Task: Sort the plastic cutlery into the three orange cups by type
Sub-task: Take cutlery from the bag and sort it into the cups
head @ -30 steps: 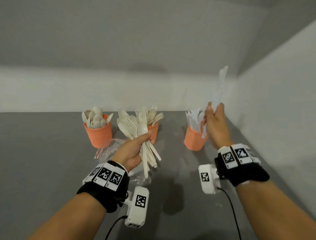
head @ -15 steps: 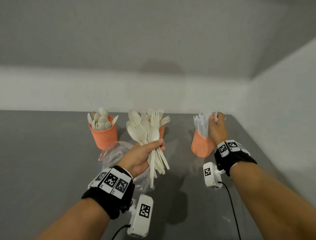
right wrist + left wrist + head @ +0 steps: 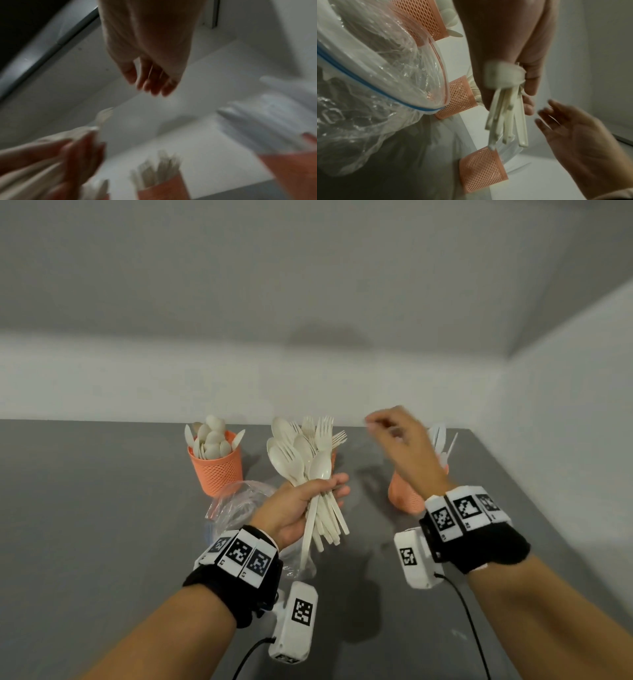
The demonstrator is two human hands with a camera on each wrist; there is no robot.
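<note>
Three orange mesh cups stand in a row on the grey table. The left cup (image 3: 216, 470) holds spoons, the middle cup (image 3: 458, 97) holds forks and is mostly hidden behind the bundle in the head view, and the right cup (image 3: 404, 494) holds knives. My left hand (image 3: 298, 505) grips a bundle of cream spoons and forks (image 3: 308, 460) by the handles (image 3: 506, 121), above the table. My right hand (image 3: 400, 436) hovers empty between the bundle and the right cup, fingers relaxed (image 3: 150, 82), blurred with motion.
A crumpled clear zip bag (image 3: 239, 505) lies on the table under my left hand, in front of the left cup. White walls close the back and the right side (image 3: 565, 422). The grey table (image 3: 102, 525) extends to the left.
My right hand let go of the knives in the right cup and has swung left and up, empty, toward the bundle. My left hand keeps holding the bundle in place.
</note>
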